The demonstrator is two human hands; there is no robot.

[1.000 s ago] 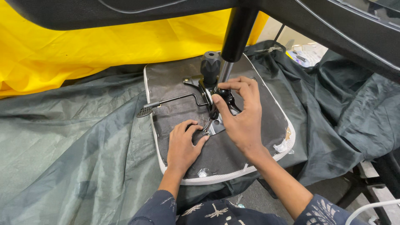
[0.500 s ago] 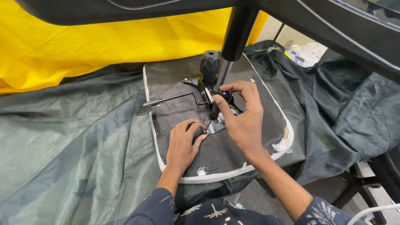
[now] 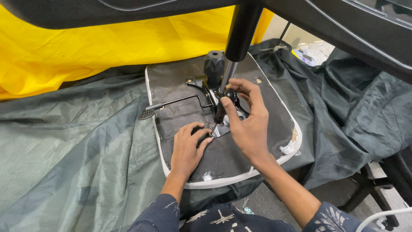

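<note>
A dark grey-green sheet (image 3: 77,163) is spreading over the whole work area, with a yellow sheet (image 3: 86,47) lying along the far left. On the dark sheet, near the middle, an upturned office chair seat (image 3: 240,161) is lying with its black fabric underside facing up and its pale rim showing along the near edge. A metal mechanism plate (image 3: 214,96) is sitting on the far half of the seat, a black knob (image 3: 213,65) is rising at its far end, and a thin lever with a flat paddle (image 3: 148,113) is reaching out to the left.

The right hand (image 3: 249,124) is closing its fingers on the dark handle of a screwdriver (image 3: 219,112). The left hand (image 3: 188,148) is pressing flat on the fabric, its fingertips pinching together around the tool's tip.

The screwdriver is standing just near of the plate, its long axis running from the handle at the far upper end down to the tip at the near lower end, leaning slightly left.

This looks like the step of driving a screw at the plate's near edge. The next move probably calls for keeping the tip seated while the right hand is twisting the handle, pressing straight along the shaft.
</note>
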